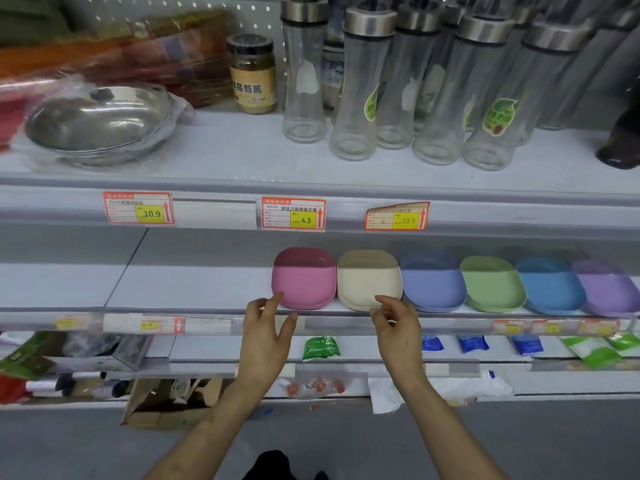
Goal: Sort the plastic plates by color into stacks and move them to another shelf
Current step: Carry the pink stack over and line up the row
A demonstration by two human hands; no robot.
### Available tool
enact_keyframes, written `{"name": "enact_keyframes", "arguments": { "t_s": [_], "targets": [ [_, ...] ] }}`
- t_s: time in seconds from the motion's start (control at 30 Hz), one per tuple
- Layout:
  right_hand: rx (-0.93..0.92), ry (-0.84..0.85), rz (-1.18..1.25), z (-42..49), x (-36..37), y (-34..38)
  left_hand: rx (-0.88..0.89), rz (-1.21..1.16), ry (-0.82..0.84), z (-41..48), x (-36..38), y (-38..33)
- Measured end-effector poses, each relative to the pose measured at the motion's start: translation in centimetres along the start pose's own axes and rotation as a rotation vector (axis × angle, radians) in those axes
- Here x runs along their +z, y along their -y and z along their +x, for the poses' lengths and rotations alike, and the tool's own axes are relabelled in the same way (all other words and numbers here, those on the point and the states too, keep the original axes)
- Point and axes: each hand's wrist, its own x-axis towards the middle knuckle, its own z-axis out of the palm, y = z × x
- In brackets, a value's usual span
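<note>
I'm looking at grey shop shelving. The middle shelf (194, 282) carries six plate stacks in one row along its right half: pink stack (304, 284), cream stack (369, 282), pale blue stack (433, 287), green stack (493, 285), bright blue stack (550, 289) and purple stack (606, 289), each just beside the next. Above them are glass bottles (356, 98), a jar (252, 74) and a steel lid (100, 123) wrapped in plastic. Price tags (293, 213) hang on the upper shelf's lip. A green packet (320, 347) lies on the shelf below.

The stacks sit right at the front edge, the pink and cream ones almost over the lip. Left of the pink stack the shelf runs bare, so there's plenty of room that way.

Now the hands. The left hand (265, 334) is relaxed with its fingers spread, and the fingertips are at the pink stack's front corner. I can't tell if they touch. The right hand (398, 330) has its fingers loosely bent, with the tips just below the cream stack's front rim. Neither hand holds anything.
</note>
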Motion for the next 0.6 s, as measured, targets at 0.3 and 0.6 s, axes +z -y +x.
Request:
{"name": "enact_keyframes", "arguments": {
  "t_s": [0.3, 0.6],
  "targets": [
    [0.105, -0.145, 0.039, 0.6, 2.2, 0.5, -0.202, 0.055, -0.053, 2.8, 2.1, -2.3],
    [0.3, -0.175, 0.013, 1.7, 3.8, 0.8, -0.3, 0.081, 0.0, 3.8, 3.4, -2.8]
  ]
}}
